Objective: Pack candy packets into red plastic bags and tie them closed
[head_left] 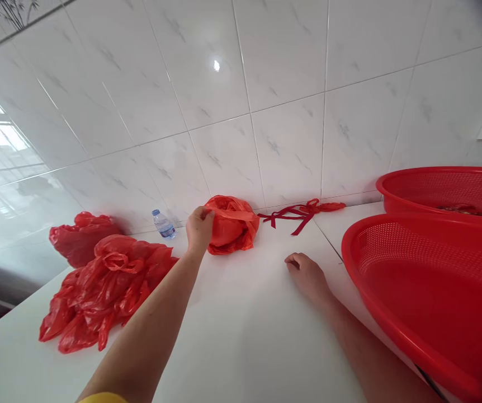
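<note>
At twelve o'clock on the white tabletop (pixel 241 330), close to the marble-patterned white tile wall (pixel 283 56), sits a crumpled, thin red plastic bag (pixel 230 228). Left hand (pixel 200 226), about eleven o'clock, is on the bag's left edge: narrow grip, thumb and fingers pinching red plastic. Bag contents: can't tell from where I stand. Right hand (pixel 308 277), between two and three, is low over the table, apart from the bag, fingers curled with a narrow gap to the thumb; can't tell whether anything is inside.

Ten o'clock: small clear plastic bottle with blue cap (pixel 164 225), near the wall. Nine: heap of knotted, shiny red plastic bags (pixel 110 285); just behind it, another bulging red plastic bag (pixel 85 238). One o'clock: tangled dark-red flat strips (pixel 303 223). Three: large red perforated plastic basin (pixel 425 302). Two: second red perforated basin (pixel 412 191), small brownish items inside (pixel 459 209).
</note>
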`<state>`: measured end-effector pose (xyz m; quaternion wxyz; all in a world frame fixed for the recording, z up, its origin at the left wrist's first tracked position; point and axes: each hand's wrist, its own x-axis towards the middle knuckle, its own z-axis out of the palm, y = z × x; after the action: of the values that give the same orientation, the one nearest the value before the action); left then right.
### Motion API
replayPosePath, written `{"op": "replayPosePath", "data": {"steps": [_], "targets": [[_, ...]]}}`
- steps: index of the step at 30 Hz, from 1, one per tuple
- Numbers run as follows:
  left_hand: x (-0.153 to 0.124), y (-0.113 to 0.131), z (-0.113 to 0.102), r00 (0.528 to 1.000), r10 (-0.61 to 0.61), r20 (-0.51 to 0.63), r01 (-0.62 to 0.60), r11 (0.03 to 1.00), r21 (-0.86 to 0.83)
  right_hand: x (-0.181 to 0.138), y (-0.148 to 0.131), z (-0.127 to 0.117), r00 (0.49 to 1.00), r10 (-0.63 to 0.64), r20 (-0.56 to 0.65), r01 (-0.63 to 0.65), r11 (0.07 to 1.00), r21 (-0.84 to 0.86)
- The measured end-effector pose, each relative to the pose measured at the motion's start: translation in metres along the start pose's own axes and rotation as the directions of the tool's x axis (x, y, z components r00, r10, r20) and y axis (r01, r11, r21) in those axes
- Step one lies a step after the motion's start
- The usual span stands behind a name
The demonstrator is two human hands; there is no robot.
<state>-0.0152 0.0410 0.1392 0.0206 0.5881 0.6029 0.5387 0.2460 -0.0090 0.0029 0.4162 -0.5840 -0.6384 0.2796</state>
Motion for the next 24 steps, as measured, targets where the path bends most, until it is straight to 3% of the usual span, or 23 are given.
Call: {"op": "replayPosePath", "data": {"steps": [5, 8, 10, 12, 14, 16, 17, 19, 22, 24], "targets": [[-0.005, 0.013, -0.020, 0.994, -0.036, -0.106, 0.014, 0.979, -0.205, -0.007, -0.011, 0.005, 0.997, -0.064, -0.048, 0.063, 0.997, -0.040], [-0.027, 0.022, -0.026, 0.997, -0.020, -0.080, -0.010, 0.935, -0.355, -0.017, -0.028, 0.016, 0.982, -0.172, -0.082, 0.168, 0.984, -0.055], [-0.050, 0.027, -0.025, 0.999, -0.028, 0.030, 0.038, 0.902, -0.430, -0.026, -0.039, 0.026, 0.972, -0.226, -0.062, 0.227, 0.974, 0.002], [-0.076, 0.029, -0.025, 0.974, -0.033, 0.226, 0.140, 0.867, -0.478, -0.035, -0.048, 0.036, 0.965, -0.261, -0.002, 0.260, 0.961, 0.097], [-0.099, 0.029, -0.025, 0.894, -0.014, 0.448, 0.251, 0.844, -0.474, -0.041, -0.052, 0.044, 0.955, -0.290, 0.054, 0.278, 0.947, 0.163], [-0.114, 0.024, -0.028, 0.829, 0.001, 0.559, 0.310, 0.832, -0.461, -0.042, -0.052, 0.048, 0.952, -0.297, 0.073, 0.282, 0.944, 0.173], [-0.119, 0.021, -0.031, 0.826, -0.004, 0.564, 0.321, 0.826, -0.464, -0.041, -0.050, 0.048, 0.956, -0.285, 0.062, 0.273, 0.948, 0.162], [-0.121, 0.014, -0.036, 0.867, -0.045, 0.496, 0.322, 0.811, -0.488, -0.036, -0.045, 0.048, 0.971, -0.237, 0.018, 0.233, 0.963, 0.135], [-0.114, 0.002, -0.045, 0.939, -0.165, 0.303, 0.311, 0.783, -0.539, -0.026, -0.036, 0.043, 0.987, -0.158, -0.034, 0.161, 0.978, 0.134], [-0.109, -0.005, -0.051, 0.954, -0.241, 0.178, 0.300, 0.754, -0.585, -0.021, -0.031, 0.038, 0.993, -0.104, -0.049, 0.111, 0.979, 0.168]]}}
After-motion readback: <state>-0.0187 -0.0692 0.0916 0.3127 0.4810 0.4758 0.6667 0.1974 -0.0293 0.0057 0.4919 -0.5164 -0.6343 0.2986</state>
